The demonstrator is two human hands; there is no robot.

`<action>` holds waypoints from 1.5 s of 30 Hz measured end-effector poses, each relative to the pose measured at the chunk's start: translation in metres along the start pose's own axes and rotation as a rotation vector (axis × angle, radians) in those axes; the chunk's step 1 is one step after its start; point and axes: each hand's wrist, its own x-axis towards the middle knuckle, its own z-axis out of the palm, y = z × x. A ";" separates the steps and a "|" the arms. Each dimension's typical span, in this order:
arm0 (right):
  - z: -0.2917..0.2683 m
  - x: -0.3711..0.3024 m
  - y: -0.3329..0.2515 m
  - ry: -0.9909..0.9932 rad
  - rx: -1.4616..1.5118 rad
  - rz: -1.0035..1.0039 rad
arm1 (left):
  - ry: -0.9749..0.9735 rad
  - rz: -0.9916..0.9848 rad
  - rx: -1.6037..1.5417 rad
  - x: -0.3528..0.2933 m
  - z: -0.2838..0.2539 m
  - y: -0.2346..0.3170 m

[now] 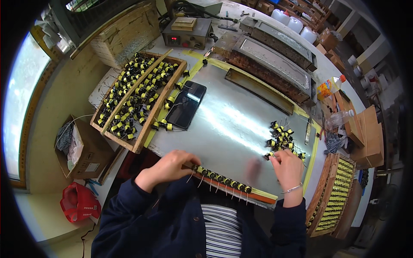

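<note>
Metal worktop (pixel 223 148), glare-streaked, white jugs (pixel 295 24) beyond. My left hand (pixel 173 165) pinches the end coil (pixel 195 168) of the row (pixel 220 178) along the near edge; my right hand (pixel 287 168) meets the coil pile (pixel 282 138), grip unclear.

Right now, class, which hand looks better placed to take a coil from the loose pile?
Likely the right hand: it is at the pile, while the left hand is farther off, by the coil row.

"What is hidden?"
"The near edge of the coil pile (pixel 282 138) is covered by the right hand (pixel 289 168); whether anything is pinched there cannot be told."
"And cut off?"
"The window (pixel 22 99) is cut by the dark rim, the jacket (pixel 148 225) by the lower edge."
</note>
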 end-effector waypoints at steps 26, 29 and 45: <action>-0.030 -0.017 -0.084 0.313 0.540 -0.523 | 0.107 0.093 -0.144 0.041 0.028 0.071; -0.030 -0.018 -0.087 0.305 0.531 -0.489 | 0.225 0.317 0.091 0.043 0.033 0.071; 0.004 0.003 -0.007 0.103 0.096 -0.196 | 0.056 0.059 0.122 0.003 0.008 0.023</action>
